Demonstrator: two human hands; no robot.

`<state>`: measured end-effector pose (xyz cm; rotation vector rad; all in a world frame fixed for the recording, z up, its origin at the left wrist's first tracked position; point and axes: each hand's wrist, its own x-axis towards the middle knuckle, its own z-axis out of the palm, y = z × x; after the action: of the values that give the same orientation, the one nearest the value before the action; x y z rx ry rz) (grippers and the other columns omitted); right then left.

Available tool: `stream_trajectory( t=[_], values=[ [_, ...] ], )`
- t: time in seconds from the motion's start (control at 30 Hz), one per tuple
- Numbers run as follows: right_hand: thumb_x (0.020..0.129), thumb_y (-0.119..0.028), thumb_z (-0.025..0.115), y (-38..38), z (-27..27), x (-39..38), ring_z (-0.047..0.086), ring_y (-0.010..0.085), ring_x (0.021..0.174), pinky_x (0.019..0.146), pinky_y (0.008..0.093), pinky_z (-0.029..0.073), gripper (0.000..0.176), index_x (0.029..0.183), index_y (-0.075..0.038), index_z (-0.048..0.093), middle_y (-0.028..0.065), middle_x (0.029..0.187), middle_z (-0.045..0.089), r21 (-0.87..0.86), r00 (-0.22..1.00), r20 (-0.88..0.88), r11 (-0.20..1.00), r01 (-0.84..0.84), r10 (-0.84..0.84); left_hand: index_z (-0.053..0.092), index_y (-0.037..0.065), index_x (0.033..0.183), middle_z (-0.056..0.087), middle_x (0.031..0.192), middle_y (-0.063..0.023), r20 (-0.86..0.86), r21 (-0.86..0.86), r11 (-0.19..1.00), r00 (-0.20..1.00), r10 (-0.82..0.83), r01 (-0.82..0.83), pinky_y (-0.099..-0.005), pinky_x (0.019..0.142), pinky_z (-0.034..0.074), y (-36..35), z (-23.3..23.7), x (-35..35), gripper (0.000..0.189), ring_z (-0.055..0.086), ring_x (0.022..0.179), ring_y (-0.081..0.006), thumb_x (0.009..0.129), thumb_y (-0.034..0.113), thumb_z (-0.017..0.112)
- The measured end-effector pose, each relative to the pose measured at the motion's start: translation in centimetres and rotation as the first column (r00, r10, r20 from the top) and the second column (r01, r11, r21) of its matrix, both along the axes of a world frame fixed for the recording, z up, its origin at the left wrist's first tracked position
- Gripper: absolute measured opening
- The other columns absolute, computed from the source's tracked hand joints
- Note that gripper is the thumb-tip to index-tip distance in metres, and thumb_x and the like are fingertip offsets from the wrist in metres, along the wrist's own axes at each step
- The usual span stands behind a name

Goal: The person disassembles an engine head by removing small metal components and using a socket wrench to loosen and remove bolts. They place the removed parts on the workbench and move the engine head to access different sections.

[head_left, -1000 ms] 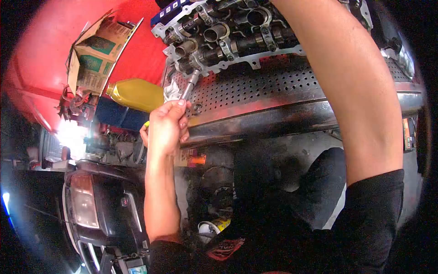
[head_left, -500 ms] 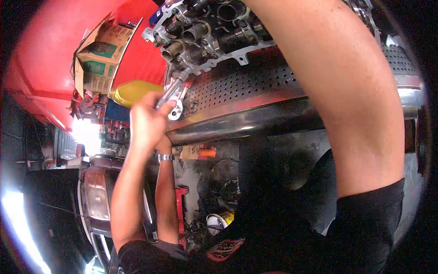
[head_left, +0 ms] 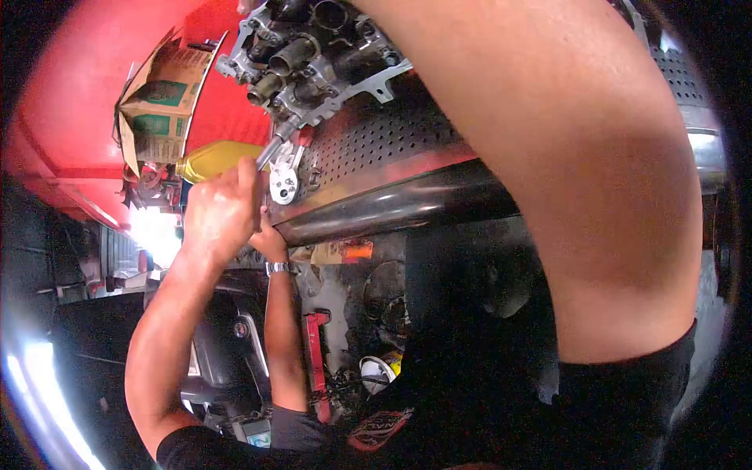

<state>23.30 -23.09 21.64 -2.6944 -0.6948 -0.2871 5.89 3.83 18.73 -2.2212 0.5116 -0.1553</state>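
Head view: ratchet (head_left: 270, 151) inside left grip (head_left: 222, 211)

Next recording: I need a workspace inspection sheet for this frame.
Surface: perforated steel bench top, rusty red patches.
Job's things: grey metal engine cylinder head on the bench; silver ratchet wrench set against its near corner.
Clutter: yellow plastic oil bottle, open cardboard box, small silver holed bracket.
Hands: left hand closed round the wrench handle; right hand out of frame, only its forearm shows; an arm wearing a wristwatch reaches up behind.
Cables: nothing seen.
Surroundings: red panel behind, dark car below.
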Motion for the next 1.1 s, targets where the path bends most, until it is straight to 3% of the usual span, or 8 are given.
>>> stream_trajectory(
  t=[0.37,0.43,0.57,0.67,0.77,0.87,1.03,1.1],
  values=[
    [0.093,-0.069,0.050,-2.0,-1.5,0.9,0.045,0.0305,0.141,0.113,0.0507,0.037,0.073,0.148,-0.020,0.050,0.0055,0.154,0.048,0.063,1.000,0.002,0.998,-0.029,0.029,0.060,0.003,0.108,0.059,0.069,-0.0109,0.120,-0.180,0.977,0.983,0.137,-0.114,-0.0437,0.054,0.049,0.8,-2.4,-0.3,0.025,0.060,0.059,-0.0304,0.099,0.026,0.060],
    [0.093,-0.069,0.050,-2.3,-1.5,1.1,0.045,0.0305,0.141,0.113,0.0506,0.037,0.073,0.148,-0.020,0.050,0.0054,0.153,0.048,0.066,0.999,0.007,0.997,-0.036,0.035,0.061,0.002,0.106,0.053,0.060,-0.0069,-0.002,-0.512,0.779,0.908,0.420,-0.361,-0.0380,0.046,0.043,-0.3,-2.2,-0.4,0.028,0.052,0.048,-0.0228,0.102,0.029,0.056],
    [0.093,-0.069,0.051,-2.7,-1.8,1.0,0.045,0.0303,0.141,0.113,0.0504,0.037,0.073,0.148,-0.020,0.050,0.0054,0.153,0.048,0.087,0.999,0.007,0.995,-0.045,0.045,0.062,0.001,0.102,0.043,0.058,0.0025,-0.586,-0.810,-0.281,0.681,0.439,-0.515,-0.0262,0.040,0.029,-4.1,-0.8,-0.7,0.034,0.039,0.045,-0.0065,0.105,0.033,0.051],
    [0.093,-0.069,0.051,-2.9,-2.0,1.0,0.045,0.0302,0.141,0.113,0.0503,0.037,0.073,0.148,-0.020,0.050,0.0054,0.153,0.048,0.098,0.999,0.003,0.994,-0.052,0.052,0.062,0.001,0.103,0.043,0.056,0.0013,-0.671,-0.735,-0.426,0.659,0.341,-0.528,-0.0291,0.040,0.030,-3.5,-0.6,-0.8,0.034,0.040,0.044,-0.0095,0.105,0.034,0.052],
    [0.092,-0.069,0.051,-3.0,-2.1,0.9,0.045,0.0300,0.141,0.113,0.0501,0.037,0.073,0.147,-0.020,0.050,0.0053,0.153,0.048,0.100,0.999,0.008,0.994,-0.054,0.053,0.061,0.001,0.105,0.044,0.055,-0.0022,-0.393,-0.813,0.163,0.734,0.554,-0.559,-0.0358,0.041,0.035,-3.5,-1.2,-0.6,0.033,0.042,0.042,-0.0178,0.103,0.033,0.056],
    [0.092,-0.069,0.051,-2.9,-2.0,0.7,0.045,0.0299,0.140,0.112,0.0500,0.037,0.073,0.147,-0.020,0.050,0.0053,0.153,0.048,0.101,0.998,0.015,0.993,-0.063,0.062,0.059,0.001,0.109,0.053,0.066,-0.0104,0.016,-0.277,0.920,0.956,0.292,-0.276,-0.0446,0.050,0.043,-1.5,-1.5,-0.4,0.028,0.051,0.052,-0.0311,0.098,0.027,0.061],
    [0.092,-0.069,0.051,-3.0,-2.0,0.6,0.045,0.0297,0.140,0.112,0.0497,0.037,0.073,0.147,-0.021,0.051,0.0053,0.153,0.048,0.102,0.998,0.024,0.993,-0.063,0.061,0.057,0.003,0.108,0.063,0.082,-0.0168,0.183,0.213,0.976,0.983,-0.004,-0.035,-0.0478,0.062,0.050,-1.4,-1.8,-0.1,0.020,0.065,0.074,-0.0392,0.096,0.018,0.062],
    [0.092,-0.069,0.052,-2.8,-2.2,0.4,0.045,0.0296,0.140,0.112,0.0496,0.037,0.073,0.147,-0.021,0.051,0.0052,0.153,0.048,0.101,0.997,0.026,0.992,-0.070,0.068,0.058,0.003,0.106,0.062,0.078,-0.0142,0.166,-0.076,0.991,0.978,0.124,-0.112,-0.0456,0.060,0.050,0.3,-3.0,-0.6,0.020,0.064,0.069,-0.0374,0.097,0.020,0.061]
  ],
)
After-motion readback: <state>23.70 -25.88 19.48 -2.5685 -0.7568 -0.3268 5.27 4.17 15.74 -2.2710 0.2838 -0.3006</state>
